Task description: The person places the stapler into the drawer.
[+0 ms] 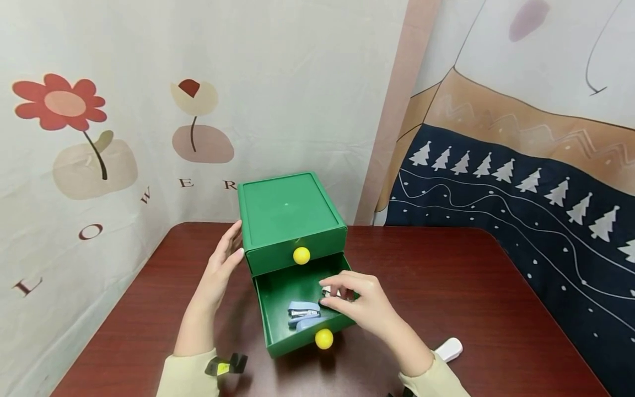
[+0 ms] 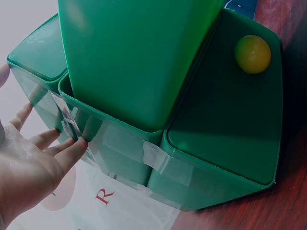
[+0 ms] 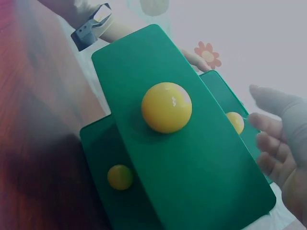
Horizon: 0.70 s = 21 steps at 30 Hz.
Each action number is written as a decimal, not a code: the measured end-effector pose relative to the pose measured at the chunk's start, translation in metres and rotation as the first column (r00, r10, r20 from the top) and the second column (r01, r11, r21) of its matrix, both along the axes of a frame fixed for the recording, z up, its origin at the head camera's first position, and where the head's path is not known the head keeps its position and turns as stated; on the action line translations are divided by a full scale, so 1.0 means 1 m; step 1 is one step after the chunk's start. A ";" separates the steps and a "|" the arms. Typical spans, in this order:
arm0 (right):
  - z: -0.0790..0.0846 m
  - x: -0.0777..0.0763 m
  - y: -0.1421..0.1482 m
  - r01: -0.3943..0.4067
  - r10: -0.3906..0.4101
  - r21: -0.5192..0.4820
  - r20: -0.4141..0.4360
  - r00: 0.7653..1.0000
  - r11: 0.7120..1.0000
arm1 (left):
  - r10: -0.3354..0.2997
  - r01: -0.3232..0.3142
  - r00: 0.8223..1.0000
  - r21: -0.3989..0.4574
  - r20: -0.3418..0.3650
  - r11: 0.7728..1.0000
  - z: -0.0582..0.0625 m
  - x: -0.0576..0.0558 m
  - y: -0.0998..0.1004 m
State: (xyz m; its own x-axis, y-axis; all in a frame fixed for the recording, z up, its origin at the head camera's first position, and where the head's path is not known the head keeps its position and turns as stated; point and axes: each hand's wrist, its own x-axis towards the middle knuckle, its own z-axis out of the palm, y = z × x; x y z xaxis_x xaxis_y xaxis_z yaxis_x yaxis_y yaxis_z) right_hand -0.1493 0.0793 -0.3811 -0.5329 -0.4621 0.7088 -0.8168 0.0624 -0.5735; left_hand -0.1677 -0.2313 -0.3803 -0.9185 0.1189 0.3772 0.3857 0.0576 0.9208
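A green drawer cabinet [image 1: 292,207] with yellow knobs stands on the table, its middle drawer [image 1: 265,314] pulled out. Inside the drawer lies a light blue stapler [image 1: 304,310], with another light blue piece [image 1: 308,323] beside it. My right hand [image 1: 364,300] is over the drawer's right side, fingers bent, thumb and fingertips apart. Between them shows a small white and dark item [image 1: 326,290], mostly covered by the fingers; its kind is unclear. In the right wrist view, the gap between thumb and fingers holds nothing visible. With spread fingers, my left hand [image 2: 33,163] touches the cabinet's left side.
A white round-ended object [image 1: 449,349] lies on the red-brown table [image 1: 421,275], partly behind the right forearm. Clear tape [image 2: 158,154] runs across the cabinet's side seams. A printed cloth [image 1: 297,82] hangs behind the table.
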 end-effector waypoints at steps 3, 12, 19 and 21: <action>-0.005 0.005 0.007 -0.024 0.022 -0.051 -0.038 0.999 0.998 | 0.002 -0.002 1.000 -0.001 0.003 1.000 0.000 0.000 0.000; -0.024 0.016 0.018 -0.056 0.043 -0.068 -0.173 0.984 0.996 | 0.002 -0.002 1.000 -0.008 0.011 1.000 0.001 0.000 0.001; -0.032 0.021 0.020 -0.113 0.105 -0.024 -0.219 0.970 0.993 | 0.001 -0.001 1.000 -0.004 0.004 1.000 0.001 0.000 0.000; -0.035 0.022 0.020 -0.134 0.130 -0.008 -0.189 0.973 0.991 | 0.000 0.000 1.000 -0.003 0.004 1.000 0.001 0.000 0.000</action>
